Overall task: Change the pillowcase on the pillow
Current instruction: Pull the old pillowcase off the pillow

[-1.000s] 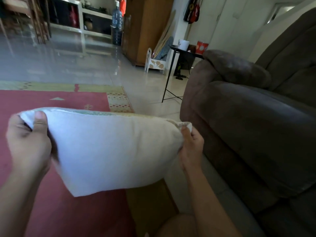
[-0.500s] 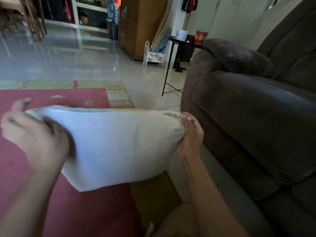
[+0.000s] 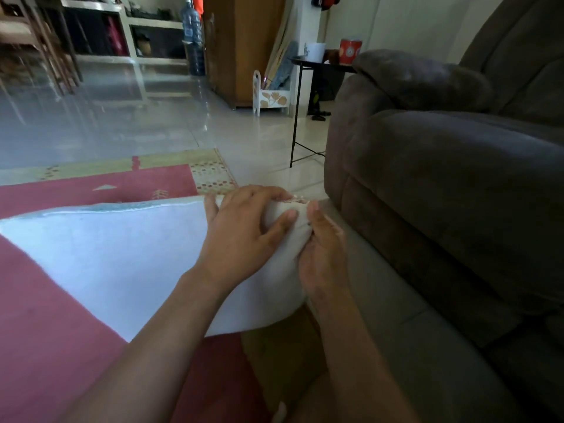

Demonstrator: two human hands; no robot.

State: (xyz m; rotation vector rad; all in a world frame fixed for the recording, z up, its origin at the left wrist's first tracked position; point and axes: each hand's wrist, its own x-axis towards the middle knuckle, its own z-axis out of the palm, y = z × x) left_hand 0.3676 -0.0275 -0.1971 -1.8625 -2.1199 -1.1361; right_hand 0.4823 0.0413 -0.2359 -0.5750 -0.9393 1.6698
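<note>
A white pillow (image 3: 116, 257) in a pale case lies across the red rug in front of me, its long edge facing away. My right hand (image 3: 323, 248) pinches the pillow's right corner, where a patterned edge of fabric shows. My left hand (image 3: 244, 230) has crossed over and rests on the same right end, fingers spread and pressing the cloth beside my right thumb. The pillow's left end lies free, with no hand on it.
A brown sofa (image 3: 457, 178) fills the right side, close to the pillow's right end. A red rug (image 3: 45, 331) with a patterned border lies under the pillow. A black side table (image 3: 308, 62) with cups stands behind on the tiled floor.
My left hand let go of the pillow's left corner and moved across to the right end next to my right hand. The pillow dropped lower and its left end swung outward.
</note>
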